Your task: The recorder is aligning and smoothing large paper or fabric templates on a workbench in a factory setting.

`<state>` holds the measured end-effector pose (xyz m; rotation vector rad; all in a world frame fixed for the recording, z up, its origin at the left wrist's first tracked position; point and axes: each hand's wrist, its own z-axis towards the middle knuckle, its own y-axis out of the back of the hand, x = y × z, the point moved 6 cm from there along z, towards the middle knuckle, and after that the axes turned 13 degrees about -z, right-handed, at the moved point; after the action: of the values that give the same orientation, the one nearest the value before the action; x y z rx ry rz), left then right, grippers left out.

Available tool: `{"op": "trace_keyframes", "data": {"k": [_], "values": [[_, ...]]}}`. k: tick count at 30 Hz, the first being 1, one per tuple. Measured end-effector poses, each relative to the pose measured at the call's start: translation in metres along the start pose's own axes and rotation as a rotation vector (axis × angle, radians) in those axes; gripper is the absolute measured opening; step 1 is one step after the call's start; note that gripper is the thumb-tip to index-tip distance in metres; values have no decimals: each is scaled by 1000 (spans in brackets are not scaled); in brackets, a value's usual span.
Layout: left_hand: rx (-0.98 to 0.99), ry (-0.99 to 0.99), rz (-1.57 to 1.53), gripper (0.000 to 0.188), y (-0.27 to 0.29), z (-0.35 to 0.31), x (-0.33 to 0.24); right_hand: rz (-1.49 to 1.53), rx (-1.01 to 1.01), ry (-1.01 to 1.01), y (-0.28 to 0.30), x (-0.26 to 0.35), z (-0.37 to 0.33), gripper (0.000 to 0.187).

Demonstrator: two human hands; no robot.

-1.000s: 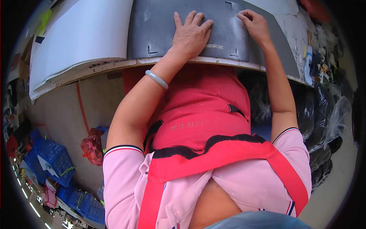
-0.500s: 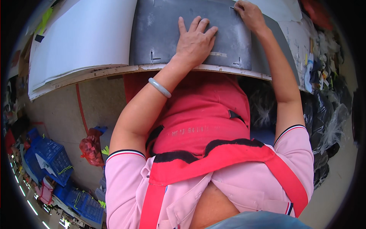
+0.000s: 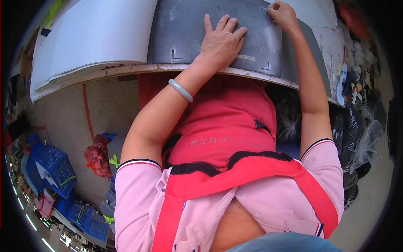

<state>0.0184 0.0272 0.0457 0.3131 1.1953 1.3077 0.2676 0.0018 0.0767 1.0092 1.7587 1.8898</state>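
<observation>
A dark grey rectangular board lies on the bench, with L-shaped marks or slots near its corners. My left hand rests flat on it, fingers spread, a pale bangle on that forearm. At the board's far right corner, my right hand is closed in a pinch beside the corner mark. Whatever the pinched fingers hold, if anything, is too small to make out. A short strip of tape sticks to the board just right of my left wrist.
Large white sheets are stacked to the left of the board. Another grey sheet shows from under its right side. Blue plastic crates stand on the floor at left. Plastic bags crowd the right side.
The whole view has shifted slightly. My left hand keeps its flat, spread pose on the board, and my right hand stays pinched at the same corner.
</observation>
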Motion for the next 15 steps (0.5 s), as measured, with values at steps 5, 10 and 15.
{"op": "trace_keyframes", "data": {"k": [5,10,15], "values": [[-13,-30,-12,31,-8,9,-10,27,251,83,-23,-71,44,15],[-11,0,3,32,-5,0,0,65,14,228,-14,-34,18,15],[-3,-3,4,32,-6,3,-5,-70,-116,394,-5,-17,3,14]]}}
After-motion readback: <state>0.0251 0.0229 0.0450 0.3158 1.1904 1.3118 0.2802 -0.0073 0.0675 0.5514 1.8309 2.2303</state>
